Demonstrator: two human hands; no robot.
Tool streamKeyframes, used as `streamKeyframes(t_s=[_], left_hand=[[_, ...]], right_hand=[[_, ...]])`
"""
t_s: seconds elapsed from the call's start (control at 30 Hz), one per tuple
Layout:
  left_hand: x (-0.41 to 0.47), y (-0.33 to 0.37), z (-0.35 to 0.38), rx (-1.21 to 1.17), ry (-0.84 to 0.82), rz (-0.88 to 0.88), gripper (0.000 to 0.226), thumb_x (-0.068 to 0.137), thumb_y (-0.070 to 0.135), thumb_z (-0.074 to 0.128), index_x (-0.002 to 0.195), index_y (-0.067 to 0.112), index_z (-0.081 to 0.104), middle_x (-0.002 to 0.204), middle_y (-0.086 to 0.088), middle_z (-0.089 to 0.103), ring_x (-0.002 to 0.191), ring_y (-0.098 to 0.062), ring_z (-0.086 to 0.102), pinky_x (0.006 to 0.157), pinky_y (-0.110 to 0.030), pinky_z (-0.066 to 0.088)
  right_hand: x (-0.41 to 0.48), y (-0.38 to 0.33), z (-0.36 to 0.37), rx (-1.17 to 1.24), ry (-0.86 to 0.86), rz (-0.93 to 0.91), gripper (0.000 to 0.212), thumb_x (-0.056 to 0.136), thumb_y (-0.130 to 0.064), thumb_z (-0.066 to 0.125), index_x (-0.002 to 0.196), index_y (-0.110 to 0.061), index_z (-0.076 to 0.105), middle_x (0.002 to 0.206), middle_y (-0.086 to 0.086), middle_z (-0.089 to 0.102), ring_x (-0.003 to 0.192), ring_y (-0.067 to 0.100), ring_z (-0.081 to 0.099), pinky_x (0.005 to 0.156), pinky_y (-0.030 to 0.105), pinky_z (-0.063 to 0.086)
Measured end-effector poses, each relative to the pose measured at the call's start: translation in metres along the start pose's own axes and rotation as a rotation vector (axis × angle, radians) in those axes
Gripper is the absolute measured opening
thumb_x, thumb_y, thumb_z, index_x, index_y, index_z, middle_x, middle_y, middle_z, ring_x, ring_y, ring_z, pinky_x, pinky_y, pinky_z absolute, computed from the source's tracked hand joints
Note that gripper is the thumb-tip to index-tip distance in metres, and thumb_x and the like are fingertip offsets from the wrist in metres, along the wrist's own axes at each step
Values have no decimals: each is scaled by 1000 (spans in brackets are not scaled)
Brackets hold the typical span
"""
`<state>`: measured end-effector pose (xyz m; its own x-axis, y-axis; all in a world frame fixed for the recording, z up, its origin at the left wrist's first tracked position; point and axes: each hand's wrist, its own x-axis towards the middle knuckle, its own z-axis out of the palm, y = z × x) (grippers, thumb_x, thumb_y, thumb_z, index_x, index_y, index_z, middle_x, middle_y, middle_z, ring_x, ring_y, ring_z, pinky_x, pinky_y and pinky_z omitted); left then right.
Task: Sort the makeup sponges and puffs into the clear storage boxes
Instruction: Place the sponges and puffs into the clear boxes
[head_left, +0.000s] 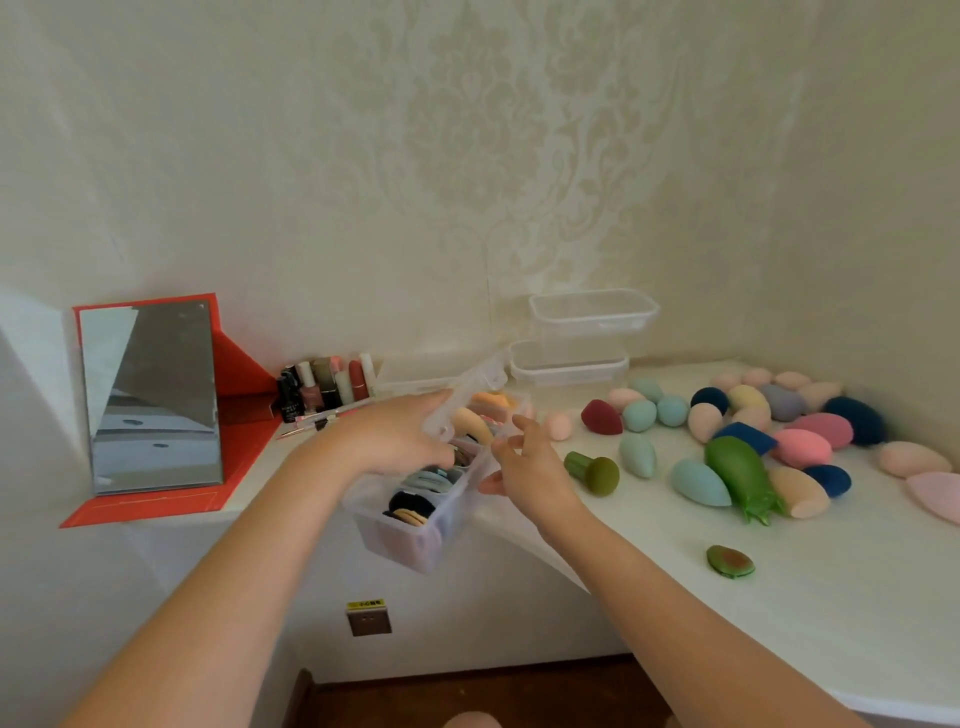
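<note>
The left hand (395, 439) closes its grip over the left rim of a clear plastic divided storage box (410, 545), holding it tilted in the air beside the white tabletop (779, 597), with round puffs (410, 506) in its compartments. The right hand (530, 467) curls against the box's right wall; whether that grip holds it, I cannot tell. Loose egg-shaped makeup sponges (698, 483) lie on the tabletop to the right.

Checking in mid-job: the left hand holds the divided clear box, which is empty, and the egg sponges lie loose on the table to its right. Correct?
Not empty. The head view shows the divided clear box in the left hand already holding puffs in its compartments. The egg sponges do lie loose on the table to its right.
</note>
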<state>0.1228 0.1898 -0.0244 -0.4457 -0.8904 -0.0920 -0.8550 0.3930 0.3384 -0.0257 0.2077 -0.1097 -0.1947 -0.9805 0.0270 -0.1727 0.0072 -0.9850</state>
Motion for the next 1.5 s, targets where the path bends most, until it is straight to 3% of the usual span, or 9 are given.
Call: streamKeyframes(t_s=[0.1, 0.17, 0.27, 0.43, 0.87, 1.0, 1.1, 1.33, 1.5], left_hand=[[7, -11, 13, 98, -48, 0, 87, 84, 27, 58, 149, 38, 2, 125, 0, 58, 91, -14, 58, 81, -27, 47], [10, -25, 22, 78, -61, 26, 92, 82, 40, 61, 148, 42, -3, 151, 5, 34, 121, -18, 50, 99, -30, 40], [7, -38, 30, 122, -69, 32, 107, 70, 62, 67, 142, 53, -12, 156, 17, -11, 146, -20, -2, 116, -55, 9], [5, -41, 35, 364, -11, -119, 129, 68, 42, 79, 143, 37, -25, 151, -1, -33, 142, -29, -21, 111, -59, -1], [3, -79, -6, -23, 94, -87, 101, 64, 52, 79, 147, 34, 25, 149, 15, 33, 132, -7, 37, 104, -24, 32], [4, -82, -27, -255, 201, -152, 43, 67, 55, 72, 105, 39, 62, 111, 15, 63, 102, -8, 58, 86, -31, 50], [8, -92, -31, -532, 299, -202, 7, 81, 38, 69, 85, 36, 64, 97, 8, 66, 96, -13, 61, 79, -40, 55], [23, -105, -7, -692, 432, -214, 6, 85, 24, 68, 88, 22, 73, 94, 4, 70, 92, -11, 64, 68, -25, 49], [34, -109, 19, -759, 663, -225, 21, 87, 33, 64, 89, 15, 74, 84, -3, 72, 85, -13, 67, 68, -22, 45]], right_hand=[[3, 0, -1, -50, -31, 11, 56, 92, -5, 45, 144, -12, 27, 112, 3, 49, 105, 33, 61, 84, 36, 54], [6, -1, -4, -88, 1, -32, 51, 89, -2, 48, 137, -9, 34, 98, -2, 48, 101, 33, 62, 90, 45, 51], [16, -1, -14, -279, 176, -248, 52, 84, 0, 51, 134, -10, 39, 122, 7, 47, 107, 30, 54, 94, 38, 46], [42, -10, -35, -863, -12, -543, 80, 73, 0, 53, 144, -29, 31, 149, 6, 27, 136, 30, 21, 112, 35, 24], [81, -23, -56, -719, -313, -521, 75, 69, -29, 82, 135, -34, 46, 129, -10, 47, 105, 6, 49, 91, 20, 41], [80, -23, -51, -667, -191, -531, 112, 60, -31, 87, 146, -40, 17, 145, -3, 24, 127, 14, 34, 106, 28, 35], [70, -22, -41, -808, -77, -740, 90, 66, -28, 82, 141, -24, 33, 137, 0, 32, 124, 19, 36, 95, 20, 34], [79, -26, -16, -1053, -477, -696, 74, 79, -27, 74, 143, -19, 38, 151, 1, 32, 134, 19, 37, 108, 27, 31], [85, -38, -8, -1178, -435, -779, 46, 75, -26, 73, 119, -15, 61, 113, 2, 59, 106, 19, 52, 85, 27, 42]])
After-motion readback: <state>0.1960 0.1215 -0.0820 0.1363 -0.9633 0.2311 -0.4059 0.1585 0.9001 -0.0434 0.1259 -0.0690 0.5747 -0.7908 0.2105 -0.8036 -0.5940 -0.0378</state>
